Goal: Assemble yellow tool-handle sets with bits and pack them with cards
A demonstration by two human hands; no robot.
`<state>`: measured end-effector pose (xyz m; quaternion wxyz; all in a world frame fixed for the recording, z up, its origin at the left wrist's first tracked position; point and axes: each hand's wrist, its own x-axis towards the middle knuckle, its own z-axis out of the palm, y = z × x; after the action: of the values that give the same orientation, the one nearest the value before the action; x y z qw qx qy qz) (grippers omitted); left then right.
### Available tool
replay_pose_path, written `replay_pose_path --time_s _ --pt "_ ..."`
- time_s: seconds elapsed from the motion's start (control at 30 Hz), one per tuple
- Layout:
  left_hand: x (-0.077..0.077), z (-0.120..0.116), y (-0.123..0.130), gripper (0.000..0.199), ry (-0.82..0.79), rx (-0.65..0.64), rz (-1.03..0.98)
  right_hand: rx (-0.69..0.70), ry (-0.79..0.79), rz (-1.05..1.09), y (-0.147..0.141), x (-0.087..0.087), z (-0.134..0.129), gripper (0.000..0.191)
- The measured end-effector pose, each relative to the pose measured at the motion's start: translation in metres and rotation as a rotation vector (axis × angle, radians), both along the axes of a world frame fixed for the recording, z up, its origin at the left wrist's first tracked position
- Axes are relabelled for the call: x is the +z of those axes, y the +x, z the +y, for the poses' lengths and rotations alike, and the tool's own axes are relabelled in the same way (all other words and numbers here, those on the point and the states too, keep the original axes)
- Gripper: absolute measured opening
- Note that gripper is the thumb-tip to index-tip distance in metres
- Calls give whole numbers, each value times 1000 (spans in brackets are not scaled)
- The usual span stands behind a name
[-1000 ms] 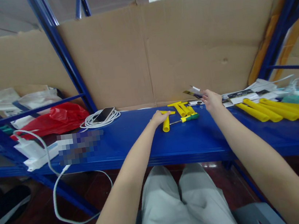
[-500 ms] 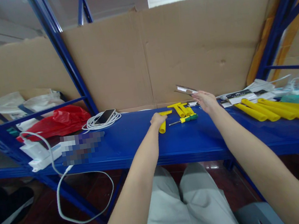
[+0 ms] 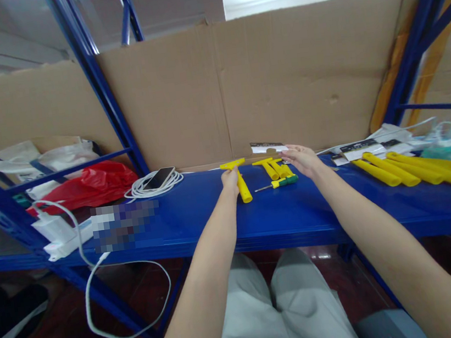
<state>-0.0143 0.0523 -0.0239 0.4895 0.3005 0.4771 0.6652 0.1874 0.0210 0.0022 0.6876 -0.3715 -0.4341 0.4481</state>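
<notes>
My left hand [image 3: 230,179] is closed round a yellow T-shaped piece [image 3: 244,188], its crossbar pointing away from me and its tube end toward me. My right hand [image 3: 301,160] pinches a black and white card or packet [image 3: 267,147] by its right end, above the back of the blue shelf. Between the hands lie several more yellow T-shaped pieces [image 3: 269,170]. Just in front of them is a screwdriver [image 3: 279,183] with a green and yellow handle, its tip toward the left.
Several yellow tubes [image 3: 416,166] lie at the right, beside black and white packets [image 3: 358,149]. Further left are a phone [image 3: 160,178] on a coiled white cable, a red bag [image 3: 86,186] and a white power strip [image 3: 68,239]. Cardboard [image 3: 166,99] stands behind the blue shelf [image 3: 190,218].
The yellow piece in my left hand has turned, so its crossbar now shows beyond my fingers. My right hand has moved left and down with the card, which lies flatter.
</notes>
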Motion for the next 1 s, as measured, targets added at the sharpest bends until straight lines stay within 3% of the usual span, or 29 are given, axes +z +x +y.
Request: replay_pose_path --time_s 0.13,0.27,0.5,1.0 --pt "6 -3 -4 5 -53 80 -175 112 -19 -67 -4 2 -7 22" --pt "11 -2 -10 23 -73 169 -360 167 -18 -109 -4 2 -10 20" --pt "11 4 -14 35 -39 178 -450 298 -42 -189 -2 0 -12 19" --pt "8 11 -22 33 -11 331 -434 152 -69 -173 5 2 -7 19"
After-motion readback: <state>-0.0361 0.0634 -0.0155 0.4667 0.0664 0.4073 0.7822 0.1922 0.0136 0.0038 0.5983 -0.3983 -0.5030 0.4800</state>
